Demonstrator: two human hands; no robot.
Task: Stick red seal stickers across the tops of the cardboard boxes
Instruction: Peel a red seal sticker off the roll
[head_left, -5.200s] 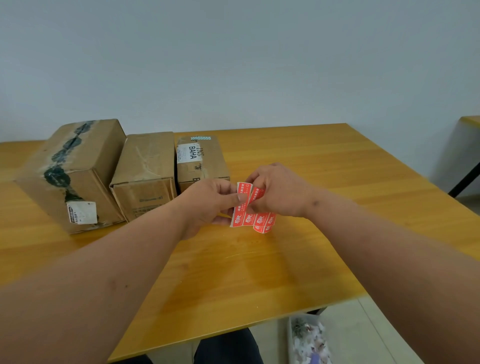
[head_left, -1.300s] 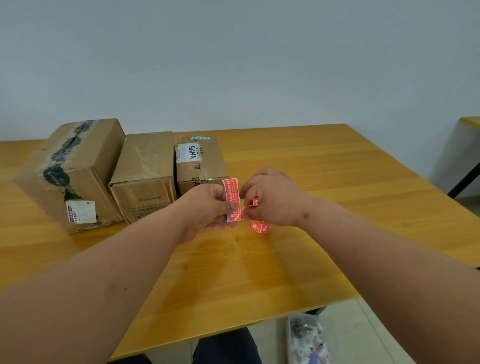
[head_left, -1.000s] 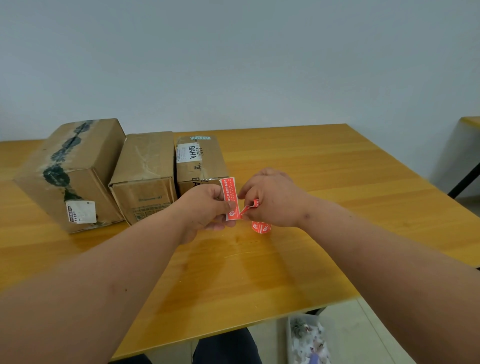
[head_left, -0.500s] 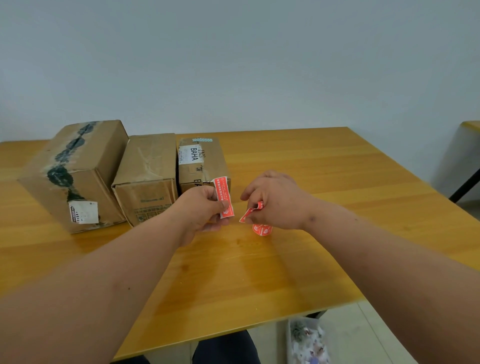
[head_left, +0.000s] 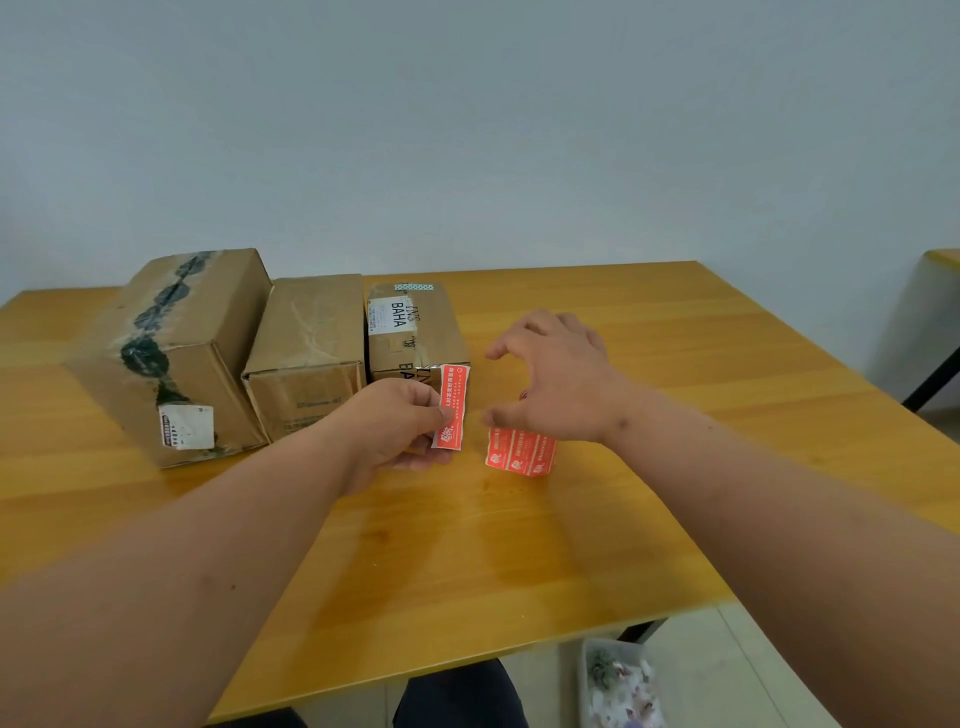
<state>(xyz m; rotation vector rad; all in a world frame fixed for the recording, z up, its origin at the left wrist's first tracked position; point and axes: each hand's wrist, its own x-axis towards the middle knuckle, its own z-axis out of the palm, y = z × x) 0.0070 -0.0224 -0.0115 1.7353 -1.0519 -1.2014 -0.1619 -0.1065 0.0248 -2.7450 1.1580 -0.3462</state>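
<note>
Left hand (head_left: 400, 421): a single red seal sticker (head_left: 452, 407) is pinched upright between thumb and fingers, printed face toward the camera. Right hand (head_left: 558, 376): held above the table with fingers spread and loosely bent; nothing is gripped by it. A narrow gap is seen between the two hands.

Directly below and just in front of the right hand, a sticker strip (head_left: 521, 451) of several red seals is seen on the wooden table (head_left: 519, 545), partly hidden by the hand; whether the hand touches it cannot be told.

Just beyond the left hand, three cardboard boxes are lined up side by side. The small box (head_left: 413, 332), nearest behind the held sticker, is marked with a white label reading "BAHA". To its left the middle box (head_left: 311, 343) is placed, and farthest left the large box (head_left: 171, 343), taped on top with dark-patterned tape and labelled white on its near face. No red seal is visible on any box top.

Near the right forearm, below the table edge, a clear container (head_left: 618, 686) is seen on the floor.
</note>
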